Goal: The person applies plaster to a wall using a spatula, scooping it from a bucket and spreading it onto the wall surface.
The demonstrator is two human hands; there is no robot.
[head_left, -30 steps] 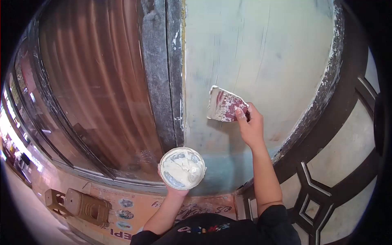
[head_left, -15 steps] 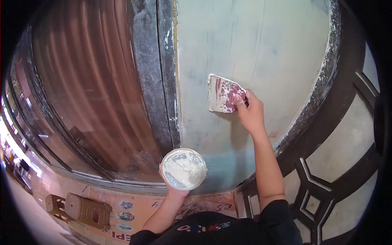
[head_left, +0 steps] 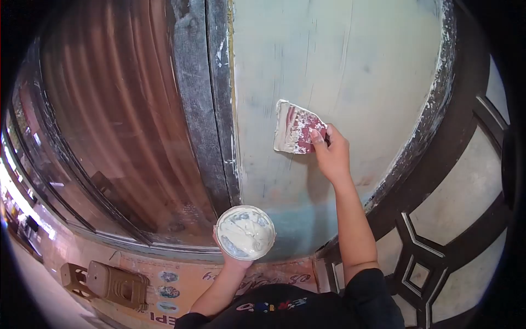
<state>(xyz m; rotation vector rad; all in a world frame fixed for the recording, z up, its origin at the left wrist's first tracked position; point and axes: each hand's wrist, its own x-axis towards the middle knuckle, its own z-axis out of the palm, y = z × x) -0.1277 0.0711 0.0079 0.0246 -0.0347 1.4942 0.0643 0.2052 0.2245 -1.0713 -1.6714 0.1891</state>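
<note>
A round bowl of white paste point(head_left: 246, 232) rests in my left hand point(head_left: 233, 259), whose fingers curl around its side and underside. My right hand point(head_left: 332, 154) grips a red scraper point(head_left: 300, 130) smeared with white paste. The scraper's broad coated edge points left, over the pale wall panel point(head_left: 290, 49); whether it touches the surface is hard to tell. Thin dark streaks mark the panel above the scraper.
Left of the panel stand a dark weathered frame point(head_left: 198, 93) and glass with a brown curtain point(head_left: 120, 98). Stacked brown stools point(head_left: 118, 282) are at lower left, on a printed banner point(head_left: 189, 285). A dark-framed patterned door point(head_left: 455, 219) is on the right.
My right hand and the scraper have shifted slightly left and down. The bowl in my left hand sits slightly lower and is tilted a little differently.
</note>
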